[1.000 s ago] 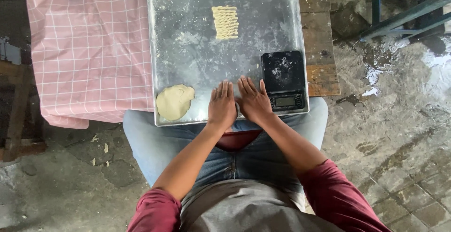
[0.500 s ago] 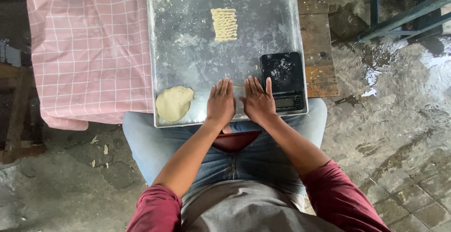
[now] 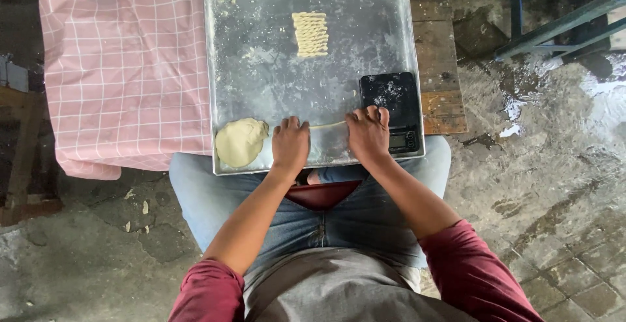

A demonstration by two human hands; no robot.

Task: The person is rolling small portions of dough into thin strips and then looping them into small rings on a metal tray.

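Note:
A floured metal tray point(image 3: 261, 80) rests across my lap and a wooden table. My left hand point(image 3: 291, 144) and my right hand point(image 3: 368, 135) press flat on a thin rope of dough point(image 3: 327, 125) stretched between them near the tray's front edge. Left of my left hand sits a pale lump of dough point(image 3: 240, 141). Several twisted dough strands point(image 3: 310, 34) lie in a neat row at the tray's far middle. A black kitchen scale point(image 3: 391, 108) stands on the tray, touching my right hand's fingers.
A pink checked cloth point(image 3: 124, 67) covers the table to the left. The wooden table edge point(image 3: 442, 67) shows to the right of the tray. Wet stone floor point(image 3: 548, 165) and blue metal legs point(image 3: 554, 22) lie farther right.
My hands have spread apart along the tray's front edge, and the dough between them has rolled out into a longer, thinner rope.

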